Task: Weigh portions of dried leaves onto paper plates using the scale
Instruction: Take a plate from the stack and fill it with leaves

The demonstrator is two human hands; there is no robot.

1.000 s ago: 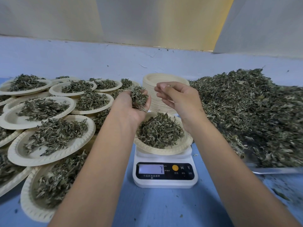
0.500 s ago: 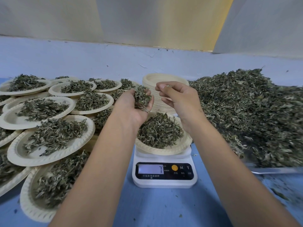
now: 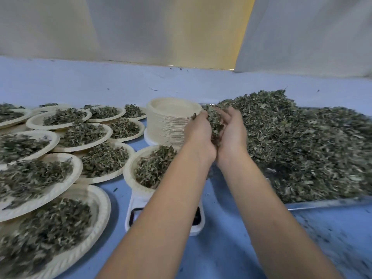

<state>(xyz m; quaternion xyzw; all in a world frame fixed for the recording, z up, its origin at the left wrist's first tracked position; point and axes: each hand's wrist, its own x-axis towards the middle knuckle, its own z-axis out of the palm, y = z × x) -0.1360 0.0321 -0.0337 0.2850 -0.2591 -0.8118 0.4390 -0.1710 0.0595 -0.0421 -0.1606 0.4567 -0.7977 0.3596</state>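
Left grip (image 3: 200, 130) and right grip (image 3: 231, 129), both bare hands, are pressed side by side, fingers curled round a clump of dried grey-green leaves (image 3: 215, 121) cupped between the palms. The clump is held in the air between the tall stack of empty cream paper plates (image 3: 169, 119) and the large heap of loose dried leaves (image 3: 302, 141) on a flat metal tray (image 3: 322, 203).

White digital kitchen scale (image 3: 136, 200) stands on the blue table (image 3: 211, 256), its display mostly hidden under the left forearm. It carries a cream paper plate (image 3: 128, 174) holding a mound of leaves.

Filled paper plates (image 3: 104, 210) overlap at left. The view is blurred at its edges.
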